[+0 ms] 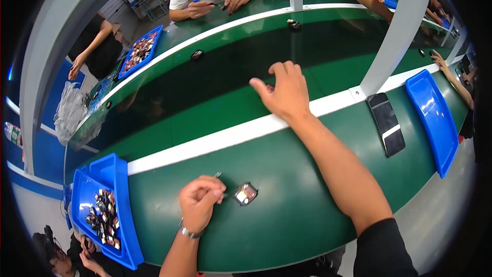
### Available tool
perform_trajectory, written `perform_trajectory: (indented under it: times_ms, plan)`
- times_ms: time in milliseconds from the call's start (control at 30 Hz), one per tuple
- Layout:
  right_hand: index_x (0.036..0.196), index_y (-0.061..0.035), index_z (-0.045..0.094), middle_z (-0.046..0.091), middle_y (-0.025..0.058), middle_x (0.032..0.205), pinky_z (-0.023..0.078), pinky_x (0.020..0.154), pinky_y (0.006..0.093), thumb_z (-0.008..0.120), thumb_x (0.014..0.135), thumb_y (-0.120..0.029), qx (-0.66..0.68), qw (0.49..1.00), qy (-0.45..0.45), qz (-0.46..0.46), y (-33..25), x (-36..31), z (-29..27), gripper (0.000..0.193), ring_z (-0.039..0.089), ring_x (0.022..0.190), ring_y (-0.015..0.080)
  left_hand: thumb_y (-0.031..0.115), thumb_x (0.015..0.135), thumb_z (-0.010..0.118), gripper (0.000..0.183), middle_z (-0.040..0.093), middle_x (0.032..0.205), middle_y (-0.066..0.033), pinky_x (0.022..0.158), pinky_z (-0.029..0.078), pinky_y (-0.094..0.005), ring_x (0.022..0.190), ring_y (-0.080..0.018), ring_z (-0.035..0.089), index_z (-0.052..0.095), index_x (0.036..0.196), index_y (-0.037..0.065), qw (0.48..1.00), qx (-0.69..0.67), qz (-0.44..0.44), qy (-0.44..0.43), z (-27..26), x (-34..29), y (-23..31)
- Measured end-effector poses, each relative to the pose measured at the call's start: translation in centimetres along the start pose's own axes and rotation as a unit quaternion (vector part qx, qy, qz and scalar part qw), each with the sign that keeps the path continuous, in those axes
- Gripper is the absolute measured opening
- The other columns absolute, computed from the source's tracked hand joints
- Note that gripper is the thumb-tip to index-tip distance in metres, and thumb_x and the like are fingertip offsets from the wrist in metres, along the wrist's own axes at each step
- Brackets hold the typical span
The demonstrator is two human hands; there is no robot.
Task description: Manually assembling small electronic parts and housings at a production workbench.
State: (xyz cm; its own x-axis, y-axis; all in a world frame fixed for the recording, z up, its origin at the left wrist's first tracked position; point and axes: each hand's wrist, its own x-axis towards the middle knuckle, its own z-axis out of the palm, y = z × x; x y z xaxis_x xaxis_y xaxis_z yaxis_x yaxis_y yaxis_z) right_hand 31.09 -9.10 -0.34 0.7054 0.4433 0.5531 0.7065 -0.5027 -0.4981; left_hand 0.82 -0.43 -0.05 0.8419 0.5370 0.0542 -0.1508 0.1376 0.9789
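Observation:
My left hand [199,201], with a metal-banded watch at its wrist, is closed above the green table. A small thin metallic tip [219,174] shows beside its fingers; what the hand grips is mostly hidden. Just right of it lies a small black-framed electronic part [246,194] with a shiny, coppery middle. My right hand [288,91] reaches across the white rail over the dark green belt, thumb and fingers apart. A small reddish part [270,87] shows between its thumb and fingers; I cannot tell whether they touch it.
A blue bin [130,225] at left holds many small parts. A black phone-like device [387,124] and a blue tray [435,120] lie at right. Small parts [197,54] sit on the belt [169,102]. Grey posts [397,36] rise from the rails [215,143]. Other people work around.

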Motion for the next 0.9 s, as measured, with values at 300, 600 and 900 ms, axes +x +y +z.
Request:
perform_trajectory:
  times_ms: [300, 600, 900]
  plan:
    - [0.088, -0.0025, 0.067, 0.061, 0.0078, 0.071, 0.048, 0.063, 0.0356, 0.072, 0.088, -0.019, 0.228, 0.959, -0.168, 0.023, -4.2, -7.6, -3.8, 0.017, 0.060, 0.065, 0.0235, -0.005, 0.091, 0.065, 0.012, 0.070, 0.098, -0.0127, 0.068, 0.053, -0.0259, 0.079, -0.0132, 0.063, 0.066, 0.102, -0.007, 0.999, -0.012, -0.023, -0.026, -0.7, 1.1, -0.2]
    - [0.103, -0.0088, 0.070, 0.067, 0.0103, 0.094, 0.047, 0.088, 0.0415, 0.073, 0.081, -0.029, 0.125, 0.927, -0.321, -0.150, -6.3, -11.8, -8.6, 0.030, 0.062, 0.096, 0.0300, 0.001, 0.092, 0.068, 0.012, 0.067, 0.096, -0.0133, 0.068, 0.050, -0.0277, 0.075, -0.0155, 0.060, 0.065, 0.102, -0.004, 0.995, -0.076, -0.018, -0.061, 0.7, 0.8, -0.3]
    - [0.111, -0.0053, 0.064, 0.065, 0.0098, 0.103, 0.051, 0.089, 0.0393, 0.077, 0.085, -0.025, 0.267, 0.928, -0.253, -0.055, -7.1, -11.8, -9.0, 0.035, 0.061, 0.099, 0.0272, -0.003, 0.092, 0.064, 0.010, 0.067, 0.095, -0.0124, 0.068, 0.051, -0.0278, 0.076, -0.0150, 0.061, 0.064, 0.102, -0.004, 0.995, -0.084, -0.041, -0.035, 0.7, 0.3, -0.5]
